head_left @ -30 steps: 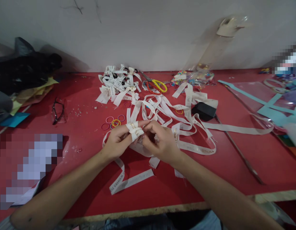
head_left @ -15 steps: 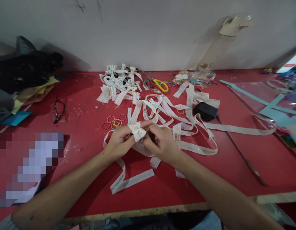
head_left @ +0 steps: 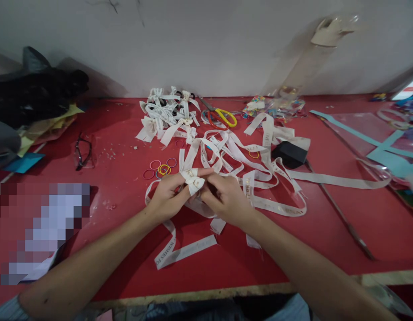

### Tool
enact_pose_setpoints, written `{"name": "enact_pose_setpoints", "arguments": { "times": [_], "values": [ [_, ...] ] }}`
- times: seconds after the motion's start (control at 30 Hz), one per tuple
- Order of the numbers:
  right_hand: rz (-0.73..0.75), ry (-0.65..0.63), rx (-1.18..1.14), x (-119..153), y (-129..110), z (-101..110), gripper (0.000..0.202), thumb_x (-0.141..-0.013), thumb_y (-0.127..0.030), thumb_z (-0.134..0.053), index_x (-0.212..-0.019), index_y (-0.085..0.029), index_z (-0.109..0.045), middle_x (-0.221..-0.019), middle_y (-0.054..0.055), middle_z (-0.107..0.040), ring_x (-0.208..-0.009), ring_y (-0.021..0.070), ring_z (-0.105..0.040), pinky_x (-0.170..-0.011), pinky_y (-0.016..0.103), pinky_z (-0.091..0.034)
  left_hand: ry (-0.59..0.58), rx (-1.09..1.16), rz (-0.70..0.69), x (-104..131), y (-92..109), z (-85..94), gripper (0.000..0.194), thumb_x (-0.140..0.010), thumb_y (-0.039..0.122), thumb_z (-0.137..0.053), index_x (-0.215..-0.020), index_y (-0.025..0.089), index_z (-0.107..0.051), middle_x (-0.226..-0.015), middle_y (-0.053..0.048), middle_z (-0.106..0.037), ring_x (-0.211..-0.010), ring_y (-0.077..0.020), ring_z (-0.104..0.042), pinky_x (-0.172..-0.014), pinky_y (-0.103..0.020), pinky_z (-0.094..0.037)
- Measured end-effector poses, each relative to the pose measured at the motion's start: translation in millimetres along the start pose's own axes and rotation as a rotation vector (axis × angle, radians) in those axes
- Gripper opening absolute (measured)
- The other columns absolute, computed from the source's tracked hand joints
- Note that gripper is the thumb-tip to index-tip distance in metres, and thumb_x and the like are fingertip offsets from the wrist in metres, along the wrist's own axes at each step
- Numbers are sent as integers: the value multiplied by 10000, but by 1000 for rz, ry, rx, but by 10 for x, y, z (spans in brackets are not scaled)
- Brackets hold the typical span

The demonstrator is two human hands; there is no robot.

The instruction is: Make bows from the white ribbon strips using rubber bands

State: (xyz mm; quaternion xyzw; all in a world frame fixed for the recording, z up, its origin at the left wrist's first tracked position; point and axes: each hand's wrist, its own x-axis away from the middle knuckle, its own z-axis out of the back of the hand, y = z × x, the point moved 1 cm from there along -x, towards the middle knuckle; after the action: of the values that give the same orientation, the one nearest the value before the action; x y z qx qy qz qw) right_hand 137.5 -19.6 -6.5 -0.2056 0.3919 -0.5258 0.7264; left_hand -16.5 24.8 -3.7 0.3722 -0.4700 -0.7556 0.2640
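A white printed ribbon (head_left: 194, 184) is looped around the thumb and index finger of my left hand (head_left: 168, 196), which is closed on it. Close against it, my right hand (head_left: 230, 198) pinches at the ribbon behind the loop; its fingertips are partly hidden. Under and around both hands lie loose lengths of the same printed ribbon (head_left: 189, 252), some long and curling. Several coloured rubber bands (head_left: 164, 169) rest just beyond my left hand. Further back is a pile of tied ribbon bows (head_left: 168, 113).
Scissors with yellow and red handles (head_left: 222, 118) lie behind the ribbons. A black block (head_left: 289, 154) and a thin rod (head_left: 340, 214) are to the right. Eyeglasses (head_left: 83, 151) lie at left, near a black bag (head_left: 39, 98). Blue strips (head_left: 382, 147) spread over the far right.
My hands stay nearly in place, still working closely together at the ribbon loop. The right fingers have shifted slightly; the view has tilted a little.
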Motion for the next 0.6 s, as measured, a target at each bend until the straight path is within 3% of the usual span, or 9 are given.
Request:
{"name": "enact_pose_setpoints", "arguments": {
  "times": [0.6],
  "values": [
    [-82, -47, 54, -2, 48, -14, 192, -837, -269, -461, -667, -182, -485, -527, -41, -481, -464, 81, -403, -499, 230, -282, -48, -79, -35, 2, -26, 13, 318, -945, 319, -513, -1154, 164, -697, -508, 59, -456, -454, -64, -400, -463, -177, -336]
  ]
}}
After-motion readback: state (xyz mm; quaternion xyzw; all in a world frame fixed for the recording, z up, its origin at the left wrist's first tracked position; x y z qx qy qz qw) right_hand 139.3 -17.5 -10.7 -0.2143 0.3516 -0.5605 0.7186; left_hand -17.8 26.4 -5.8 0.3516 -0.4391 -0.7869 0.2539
